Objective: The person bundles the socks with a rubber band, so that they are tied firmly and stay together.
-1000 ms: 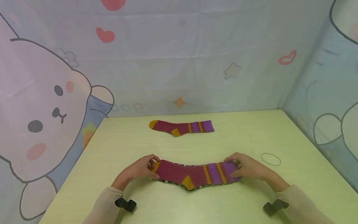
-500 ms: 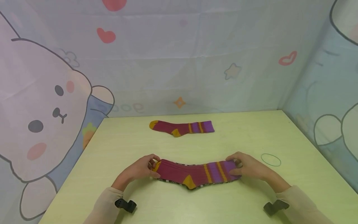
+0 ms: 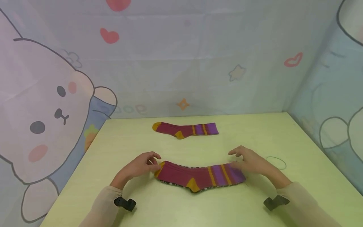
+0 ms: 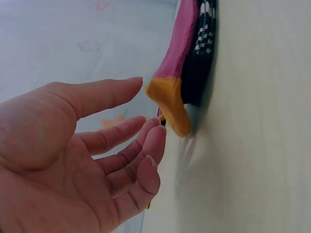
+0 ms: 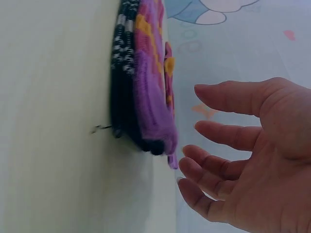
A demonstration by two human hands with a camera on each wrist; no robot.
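Note:
A maroon sock (image 3: 181, 174) with mustard heel and toe and a striped purple cuff lies flat on top of a black-and-white patterned sock (image 4: 198, 73), whose edges peek out below it. Beside the toe end is my left hand (image 3: 142, 164), fingers loosely bent with nothing between thumb and fingertips. My right hand (image 3: 250, 160) hovers by the purple cuff, its fingers spread and relaxed. In both wrist views a gap shows between the fingertips and the stacked socks. A matching maroon sock (image 3: 185, 130) lies farther back on the table.
A thin green rubber band (image 3: 285, 164) lies on the pale table (image 3: 181, 211), partly behind the right wrist. A printed cloth backdrop (image 3: 181, 63) stands along the table's back edge, with another on the right side.
Both hands have let go of the ends of the stacked socks and lifted slightly, fingers opening. The stack stays in place on the table.

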